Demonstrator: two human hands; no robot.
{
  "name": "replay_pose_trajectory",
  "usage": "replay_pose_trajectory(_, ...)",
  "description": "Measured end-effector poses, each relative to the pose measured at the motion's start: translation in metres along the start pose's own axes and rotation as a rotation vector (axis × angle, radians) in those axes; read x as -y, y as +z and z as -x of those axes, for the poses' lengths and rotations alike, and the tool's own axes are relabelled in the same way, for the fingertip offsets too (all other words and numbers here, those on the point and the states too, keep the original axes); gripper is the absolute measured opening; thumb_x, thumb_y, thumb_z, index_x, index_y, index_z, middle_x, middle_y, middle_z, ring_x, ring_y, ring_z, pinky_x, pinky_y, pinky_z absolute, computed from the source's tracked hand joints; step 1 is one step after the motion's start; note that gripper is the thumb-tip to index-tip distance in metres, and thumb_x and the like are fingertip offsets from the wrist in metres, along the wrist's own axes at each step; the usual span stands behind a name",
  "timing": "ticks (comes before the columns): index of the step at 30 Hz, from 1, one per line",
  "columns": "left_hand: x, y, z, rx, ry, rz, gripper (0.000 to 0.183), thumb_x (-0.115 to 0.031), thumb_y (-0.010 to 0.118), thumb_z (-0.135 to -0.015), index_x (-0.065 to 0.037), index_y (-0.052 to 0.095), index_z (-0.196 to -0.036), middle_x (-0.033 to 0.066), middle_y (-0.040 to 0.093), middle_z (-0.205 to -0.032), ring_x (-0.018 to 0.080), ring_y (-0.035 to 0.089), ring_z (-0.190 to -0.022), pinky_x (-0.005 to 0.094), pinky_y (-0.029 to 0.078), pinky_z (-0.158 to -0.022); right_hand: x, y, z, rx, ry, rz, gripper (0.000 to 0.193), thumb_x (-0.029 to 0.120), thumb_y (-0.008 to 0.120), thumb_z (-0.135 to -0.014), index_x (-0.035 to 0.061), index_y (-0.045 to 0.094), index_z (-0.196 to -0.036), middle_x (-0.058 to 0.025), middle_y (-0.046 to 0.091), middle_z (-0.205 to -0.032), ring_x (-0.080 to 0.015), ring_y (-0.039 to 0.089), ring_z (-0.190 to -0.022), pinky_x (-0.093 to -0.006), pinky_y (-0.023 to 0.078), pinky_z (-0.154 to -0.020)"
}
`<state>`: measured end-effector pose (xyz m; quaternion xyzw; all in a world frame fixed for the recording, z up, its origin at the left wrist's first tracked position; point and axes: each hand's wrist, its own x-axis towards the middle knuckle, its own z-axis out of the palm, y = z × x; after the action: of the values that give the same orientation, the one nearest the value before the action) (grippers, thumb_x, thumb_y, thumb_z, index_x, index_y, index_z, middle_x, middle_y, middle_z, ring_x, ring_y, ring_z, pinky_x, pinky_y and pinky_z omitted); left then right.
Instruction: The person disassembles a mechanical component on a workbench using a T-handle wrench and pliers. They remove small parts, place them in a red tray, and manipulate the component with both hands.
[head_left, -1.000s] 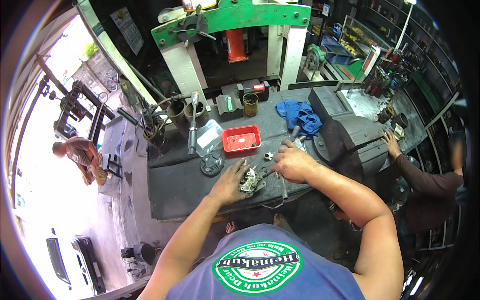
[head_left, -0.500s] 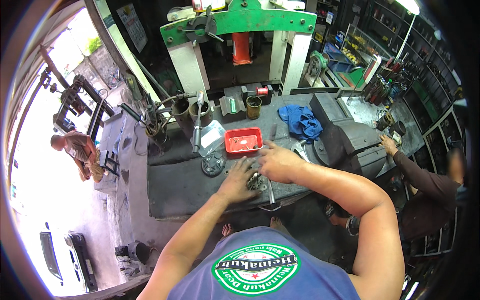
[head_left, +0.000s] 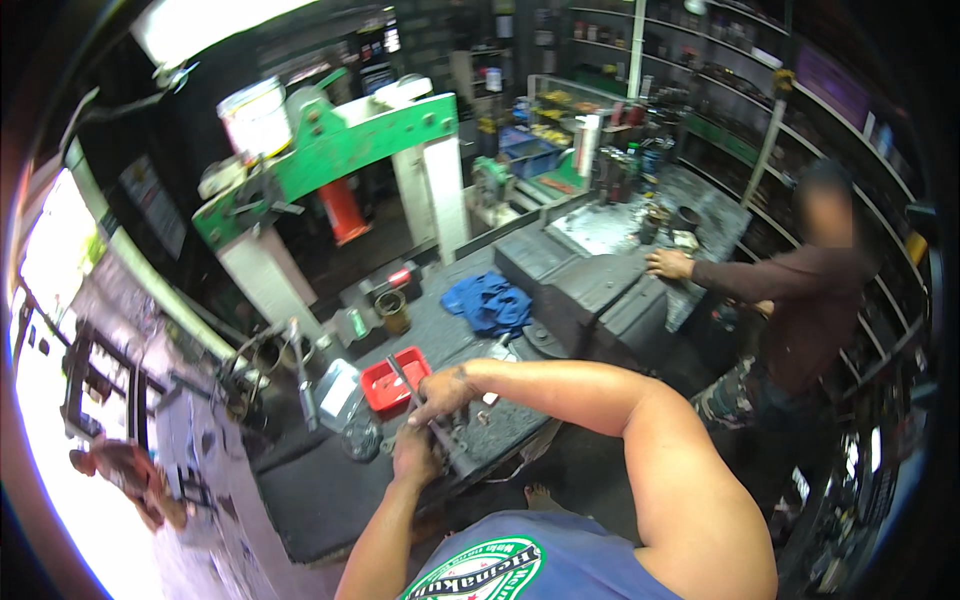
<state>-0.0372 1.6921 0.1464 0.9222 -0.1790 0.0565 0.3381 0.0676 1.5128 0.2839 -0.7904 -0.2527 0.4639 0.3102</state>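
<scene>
My right hand (head_left: 447, 393) is closed around a long dark metal bar (head_left: 457, 452), which slants from beside the red tray towards the bench's near edge. Just below it, my left hand (head_left: 416, 455) is curled on a small metal part (head_left: 386, 447), mostly hidden beneath my hands. Blur hides the part's exact kind. The red plastic tray (head_left: 384, 398) with small pieces in it sits right behind my hands. To its left are a dark round slotted disc (head_left: 361, 437) and a clear plastic lid (head_left: 340, 391).
A blue cloth (head_left: 487, 304) lies behind, near a large dark vise (head_left: 590, 290). Beyond the bench stands a green and white press (head_left: 345, 150). A rusty can (head_left: 392, 312) is behind the tray. A co-worker (head_left: 800, 300) rests a hand on the vise at right; another person (head_left: 130, 485) sits outside at left.
The view has swung right and tilted, so the bench sits lower and further left. My hands have come closer together over the metal part, and the bar is now slanted.
</scene>
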Motion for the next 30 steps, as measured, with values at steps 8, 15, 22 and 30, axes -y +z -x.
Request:
replay_pose_trajectory(8,0.010,0.008,0.000,0.057,-0.180,0.116,0.034,-0.020,0.072,-0.089,-0.002,0.072,-0.118,0.0238,0.073,-0.120,0.0459,0.068,-0.113,0.0527,0.054,-0.096,-0.080,0.078,-0.037,-0.520,-0.573,-0.062,0.036,0.014,0.074,-0.096,-0.0015,0.072,-0.128,-0.0204,0.077,-0.121,-0.0282,0.074,-0.110,-0.0411,0.056,-0.099)
replay_pose_trajectory(15,0.021,0.025,0.005,-0.145,-0.290,0.281,0.032,-0.019,0.081,-0.079,-0.006,0.075,-0.108,0.0179,0.076,-0.104,0.0401,0.072,-0.103,0.0482,0.056,-0.090,-0.065,0.110,-0.037,-0.982,-0.483,-0.030,0.030,0.024,0.081,-0.089,0.0049,0.075,-0.111,-0.0168,0.077,-0.106,-0.0380,0.074,-0.101,-0.0451,0.058,-0.089)
replay_pose_trajectory(22,0.013,0.019,0.001,-0.207,0.027,0.350,0.029,-0.001,0.061,-0.088,-0.004,0.075,-0.112,0.0219,0.076,-0.111,0.0413,0.072,-0.110,0.0470,0.056,-0.096,-0.082,0.102,-0.040,-0.824,-0.710,-0.051,0.035,0.021,0.075,-0.097,0.0018,0.073,-0.126,-0.0193,0.076,-0.125,-0.0374,0.073,-0.116,-0.0440,0.058,-0.099)
replay_pose_trajectory(30,0.005,0.001,0.002,0.052,-0.332,0.001,0.034,-0.029,0.066,-0.098,-0.005,0.071,-0.121,0.0248,0.075,-0.118,0.0473,0.070,-0.112,0.0553,0.055,-0.098,-0.071,0.105,-0.048,-1.013,-0.472,-0.104,0.027,0.021,0.086,-0.090,0.0027,0.077,-0.107,-0.0148,0.078,-0.096,-0.0304,0.076,-0.089,-0.0394,0.060,-0.085)
